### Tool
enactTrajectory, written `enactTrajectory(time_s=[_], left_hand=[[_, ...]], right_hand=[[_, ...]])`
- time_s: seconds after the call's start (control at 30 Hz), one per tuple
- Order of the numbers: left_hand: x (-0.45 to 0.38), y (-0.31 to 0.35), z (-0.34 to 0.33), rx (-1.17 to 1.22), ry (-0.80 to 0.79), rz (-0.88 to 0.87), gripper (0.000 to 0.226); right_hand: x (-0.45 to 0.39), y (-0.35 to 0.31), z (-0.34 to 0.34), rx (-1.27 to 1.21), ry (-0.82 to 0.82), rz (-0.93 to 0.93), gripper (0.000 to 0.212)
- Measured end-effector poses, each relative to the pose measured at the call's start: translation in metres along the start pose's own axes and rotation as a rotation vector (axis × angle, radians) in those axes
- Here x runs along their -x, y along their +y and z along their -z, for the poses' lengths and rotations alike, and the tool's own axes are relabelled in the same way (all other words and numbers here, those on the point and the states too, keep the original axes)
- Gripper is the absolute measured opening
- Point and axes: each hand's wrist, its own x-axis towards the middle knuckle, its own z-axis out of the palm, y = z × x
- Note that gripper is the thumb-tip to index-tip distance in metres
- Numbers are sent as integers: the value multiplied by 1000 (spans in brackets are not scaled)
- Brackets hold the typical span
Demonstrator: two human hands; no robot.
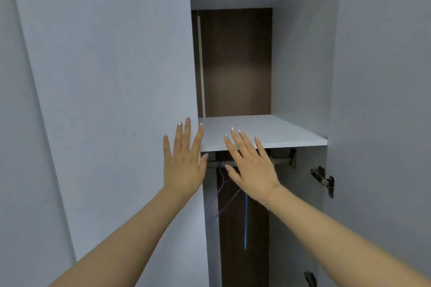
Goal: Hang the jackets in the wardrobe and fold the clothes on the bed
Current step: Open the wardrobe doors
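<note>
I face an open wardrobe with a white shelf [275, 131] at hand height and a dark brown back panel [235, 60]. Under the shelf runs a metal rail [282, 160] with a purple wire hanger [221, 190] and a blue hanger [245, 221] hanging from it. My left hand [183, 161] is raised with straight, spread fingers in front of the left door's edge. My right hand [250, 164] is also spread flat, in front of the shelf's front edge and the rail. Neither hand holds anything. No jacket or other clothes are in view.
The left wardrobe door [105, 77] stands open at the left and the right door [384, 100] at the right, with metal hinges [323, 179] on its inner side. The compartment above the shelf holds nothing.
</note>
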Motion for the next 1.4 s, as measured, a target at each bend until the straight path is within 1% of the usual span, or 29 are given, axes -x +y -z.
enactTrajectory(time_s=[0.1,0.2,0.3,0.37,0.43,0.57,0.67,0.77,0.8,0.87,0.97,1.03,1.07,1.1,1.17,1.2,1.33,1.4], left_hand=[[-25,-5,-23,-13,-4,65,77],[-39,-3,-43,-19,64,92,80],[-42,-4,-58,-28,160,83,79],[-42,-7,-62,-41,187,80,77],[-42,-7,-59,-42,198,88,76],[-41,1,-41,-11,182,107,81],[-41,6,-25,15,140,131,92],[-40,12,-10,-64,90,81,96],[-38,13,-5,-101,69,53,93],[-32,13,8,-135,50,16,78],[-13,11,31,-127,44,-60,41],[5,6,49,-81,71,-111,15],[14,3,59,-58,81,-129,8],[24,-1,69,-35,90,-141,7],[45,-8,88,24,123,-148,9],[55,-12,98,49,138,-140,13],[93,-26,139,154,162,-44,48],[112,-34,156,195,152,9,60]], right_hand=[[-34,0,-31,-62,-11,10,70],[-58,-2,-53,-105,-13,48,69],[-67,-4,-64,-127,42,74,67],[-66,-5,-67,-142,94,57,67],[-64,-4,-70,-130,109,58,68],[-62,-4,-65,-122,46,64,70],[-51,-7,-54,-112,12,69,71],[-30,-8,-38,-99,20,48,71],[-22,-8,-31,-96,20,36,71],[-5,-8,-16,-80,13,12,71],[19,-13,12,-65,18,-1,72],[35,-23,30,-62,32,2,72],[42,-29,37,-61,31,3,71],[49,-36,43,-57,28,5,71],[60,-52,54,-58,40,11,71],[64,-61,59,-63,50,13,71],[72,-102,74,-109,80,30,70],[70,-121,78,-132,80,51,69]])
